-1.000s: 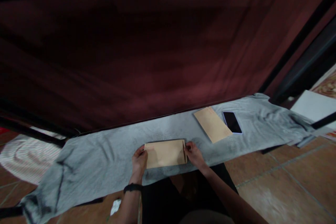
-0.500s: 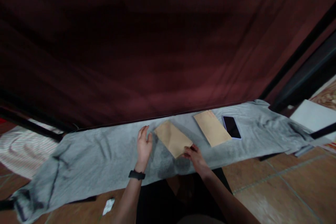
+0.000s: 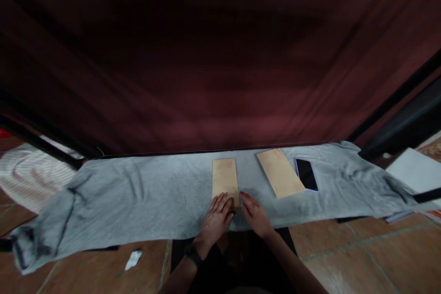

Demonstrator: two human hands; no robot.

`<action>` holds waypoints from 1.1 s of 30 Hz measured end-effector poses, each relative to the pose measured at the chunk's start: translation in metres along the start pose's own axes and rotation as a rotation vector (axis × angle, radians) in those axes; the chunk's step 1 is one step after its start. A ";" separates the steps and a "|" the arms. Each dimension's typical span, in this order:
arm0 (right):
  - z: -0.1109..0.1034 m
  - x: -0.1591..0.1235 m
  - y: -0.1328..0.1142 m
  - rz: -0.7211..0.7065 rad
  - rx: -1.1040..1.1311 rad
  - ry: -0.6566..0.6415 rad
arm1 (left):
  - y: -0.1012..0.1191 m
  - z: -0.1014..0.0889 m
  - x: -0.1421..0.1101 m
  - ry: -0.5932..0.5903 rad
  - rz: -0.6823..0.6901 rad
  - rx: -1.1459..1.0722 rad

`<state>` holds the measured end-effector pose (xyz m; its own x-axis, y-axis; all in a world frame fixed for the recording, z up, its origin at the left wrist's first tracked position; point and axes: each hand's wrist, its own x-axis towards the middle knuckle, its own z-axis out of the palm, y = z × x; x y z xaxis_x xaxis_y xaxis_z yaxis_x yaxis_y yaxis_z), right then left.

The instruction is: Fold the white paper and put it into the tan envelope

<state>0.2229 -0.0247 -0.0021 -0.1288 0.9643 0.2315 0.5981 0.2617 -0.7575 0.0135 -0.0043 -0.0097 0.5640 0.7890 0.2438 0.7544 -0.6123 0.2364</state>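
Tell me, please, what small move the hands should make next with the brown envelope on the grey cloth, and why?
Probably lift the envelope's near end. It lies flat and lengthwise on the grey cloth, with the left hand and right hand both resting at that near edge, fingertips on it but nothing gripped, so raising that end would give them a hold.

A home: terracotta floor tiles (image 3: 361,257), dark red curtain (image 3: 206,78).

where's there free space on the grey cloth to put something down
The widest bare stretch of the grey cloth lies left of the near envelope, out to its rumpled left end. A smaller patch lies right of the phone. The middle is crowded: both hands at the near envelope, then the second envelope beside the phone.
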 end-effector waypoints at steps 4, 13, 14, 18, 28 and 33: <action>0.007 0.000 0.002 -0.224 -0.270 -0.135 | -0.010 -0.001 -0.004 0.017 -0.033 -0.044; 0.027 0.011 -0.013 -0.139 -0.367 -0.003 | -0.009 -0.004 0.008 0.117 -0.293 -0.224; 0.032 0.009 -0.018 -0.175 -0.374 -0.011 | -0.007 -0.004 0.010 0.130 -0.309 -0.220; 0.055 -0.008 -0.030 -0.280 -0.428 -0.061 | -0.005 0.000 0.006 0.164 -0.351 -0.122; 0.060 -0.015 -0.009 -0.346 -0.451 0.099 | -0.007 0.012 0.040 0.011 -0.108 -0.041; 0.063 -0.014 -0.011 -0.313 -0.476 0.056 | -0.023 0.030 0.090 -0.030 -0.065 -0.012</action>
<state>0.1687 -0.0385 -0.0355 -0.3223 0.8369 0.4424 0.8303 0.4744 -0.2924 0.0573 0.0824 -0.0214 0.5236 0.8284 0.1992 0.7860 -0.5598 0.2623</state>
